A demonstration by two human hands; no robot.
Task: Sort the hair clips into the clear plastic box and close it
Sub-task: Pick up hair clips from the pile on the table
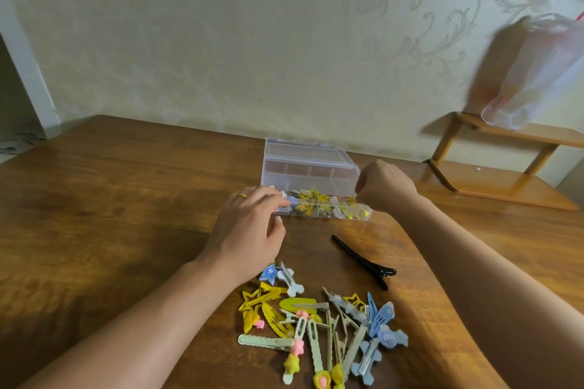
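Both hands at the clear plastic compartment box [311, 180] mid-tabletop: left hand [249, 224] spread open on its front corner, right hand [384, 185] fisted, seemingly pinching the rim. Risk: closing early strands the loose colourful hair clips [319, 328].

A brown wooden worktop [110, 186] with a strong grain fills the lower part of the room, its far edge against a pale cream wall [189, 41]. To the right of the worktop's far edge the wall carries a raised scroll-and-flower pattern [458, 3]. Beyond the worktop's right corner stands a light wooden shelf unit [493, 167] with two tiers, and a blurred translucent plastic bag [537, 73] hangs over its upper tier. Left of the worktop a white door frame [31, 85] borders a dark opening. Soft light throws shadows across the wood
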